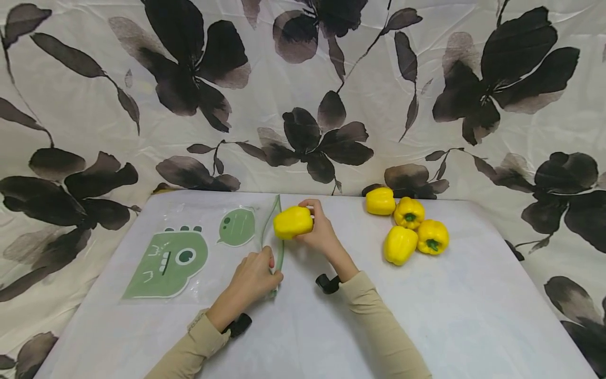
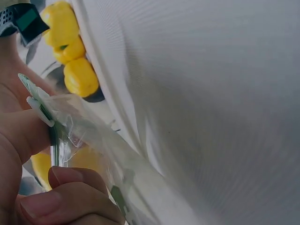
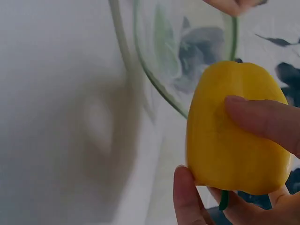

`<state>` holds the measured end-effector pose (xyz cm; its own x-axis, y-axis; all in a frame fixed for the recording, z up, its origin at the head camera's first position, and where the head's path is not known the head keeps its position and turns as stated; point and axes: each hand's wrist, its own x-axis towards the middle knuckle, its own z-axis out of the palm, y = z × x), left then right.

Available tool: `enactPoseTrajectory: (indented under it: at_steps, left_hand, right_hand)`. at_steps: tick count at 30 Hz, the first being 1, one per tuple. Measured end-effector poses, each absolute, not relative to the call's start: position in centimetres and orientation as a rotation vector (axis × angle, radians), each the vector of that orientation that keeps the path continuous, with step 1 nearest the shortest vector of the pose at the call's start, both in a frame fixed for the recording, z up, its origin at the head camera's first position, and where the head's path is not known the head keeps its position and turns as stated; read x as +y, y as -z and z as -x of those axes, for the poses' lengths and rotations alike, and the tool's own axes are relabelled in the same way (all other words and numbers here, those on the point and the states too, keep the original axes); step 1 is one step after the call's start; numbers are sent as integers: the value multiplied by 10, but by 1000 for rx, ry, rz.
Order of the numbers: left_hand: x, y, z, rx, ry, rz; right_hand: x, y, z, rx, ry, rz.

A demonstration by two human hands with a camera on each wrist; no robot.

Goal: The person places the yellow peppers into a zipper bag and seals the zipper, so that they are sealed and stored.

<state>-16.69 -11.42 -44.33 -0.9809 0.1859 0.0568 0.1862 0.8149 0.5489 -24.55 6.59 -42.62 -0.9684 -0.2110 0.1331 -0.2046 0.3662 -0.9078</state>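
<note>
A clear plastic zip bag (image 1: 189, 284) printed with a green dinosaur lies on the table's left half, its green-edged mouth facing right and parted. My left hand (image 1: 253, 273) pinches the near part of that mouth; in the left wrist view its thumb and fingers grip the zip edge (image 2: 55, 140). My right hand (image 1: 322, 231) holds a yellow bell pepper (image 1: 293, 222) right at the bag's opening. In the right wrist view the thumb lies across the pepper (image 3: 239, 136), the fingers are around its stem end, and the green rim stands just beyond it.
Several more yellow bell peppers (image 1: 400, 245) sit grouped at the back right of the white table (image 1: 473, 316). Behind the table's far edge hangs a floral cloth (image 1: 303, 79). A black wrist camera (image 1: 327, 284) is strapped to each wrist.
</note>
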Motion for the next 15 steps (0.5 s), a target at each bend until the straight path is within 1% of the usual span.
enactPoseTrajectory:
  at_steps: [5,15]
  left_hand:
    - [-113,443,166,-2971,874,344]
    - [-111,444,163,-2936,781,451]
  right_hand:
    - [51,436,248,2595,1614,432]
    - [35,448,268,2630,1480,275]
